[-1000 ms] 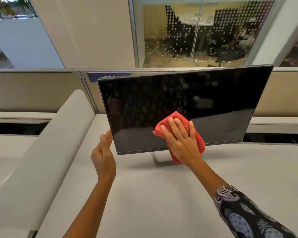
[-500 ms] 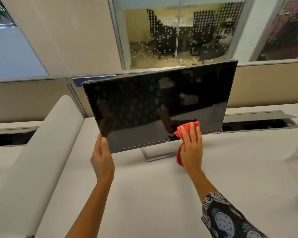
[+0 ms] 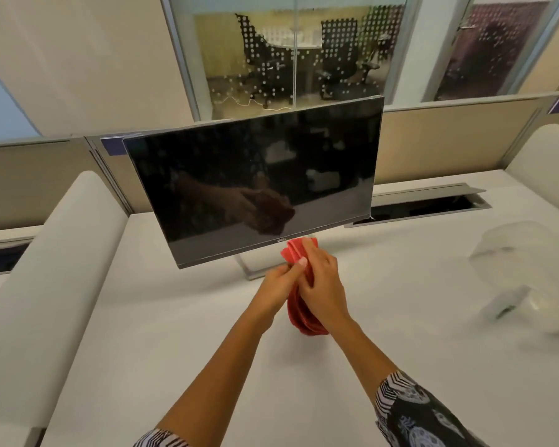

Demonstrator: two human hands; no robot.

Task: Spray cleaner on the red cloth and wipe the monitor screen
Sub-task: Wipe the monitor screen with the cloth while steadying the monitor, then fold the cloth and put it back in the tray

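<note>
Left of frame: a pale padded divider point(image 3: 55, 269) runs along the table point(image 3: 175, 333).

Centre-left: the monitor screen point(image 3: 255, 175) stands tilted on its stand, dark, and mirrors both hands and the cloth. Nothing touches it now. A second ago the left hand steadied its lower left corner and the right hand pressed the cloth on the glass. Both have since come away.

Centre: the left hand point(image 3: 279, 287) has joined the right just below the monitor's bottom edge. Its thumb and fingers point(image 3: 300, 262) pinch the red cloth point(image 3: 304, 317). The cloth is bunched upright between the two hands, clear of the screen and held above the table.

Centre-right: the right hand point(image 3: 325, 285) holds the same cloth, fingers curled over its near side.

Right of frame: a translucent object point(image 3: 523, 272) sits on the table, too blurred to identify. An open cable slot point(image 3: 423, 206) lies behind it.

Assessment: the wiping stroke is interrupted. The two-handed grip suggests the cloth is being refolded or turned to a fresh face. Whether the screen is fully wiped cannot be told.
</note>
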